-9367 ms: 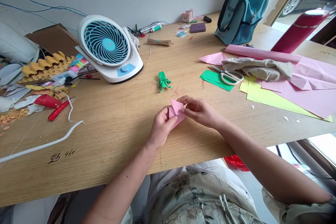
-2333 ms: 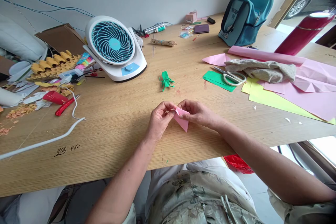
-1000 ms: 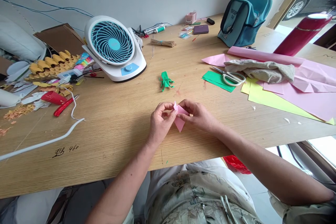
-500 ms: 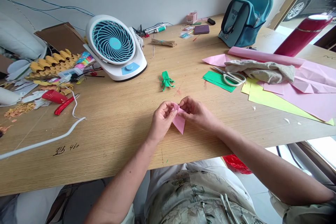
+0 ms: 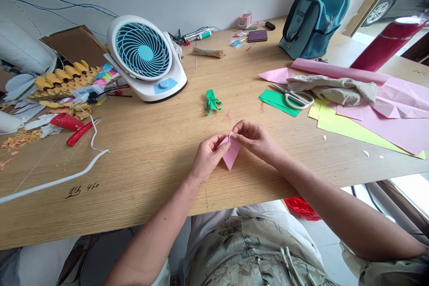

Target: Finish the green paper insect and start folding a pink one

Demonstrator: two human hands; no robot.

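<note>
The pink folded paper (image 5: 231, 156) stands with its point down on the wooden surface (image 5: 150, 143), near the front edge, which runs close by at 6 o'clock. The left hand (image 5: 208, 157) pinches its upper left corner and the right hand (image 5: 256, 140) its top edge; the fingers (image 5: 225, 146) of both are closed on the paper. Bare wood lies open from 7 to 10 o'clock of the paper as far as one white cable (image 5: 67, 178), and from 3 to 5 o'clock up to the spread of loose sheets. One green folded figure (image 5: 212, 101) sits apart at 11 o'clock, and one white and blue fan (image 5: 145, 58) stands farther off at 10 o'clock. At 2 o'clock one pair of scissors (image 5: 295, 97) lies on a green sheet (image 5: 273, 100), just beside a crumpled cloth (image 5: 331, 88) on pink and yellow sheets. One teal bag (image 5: 311, 22) and one red flask (image 5: 385, 42) stand at the far right. A pale wall backs the far edge.
</note>
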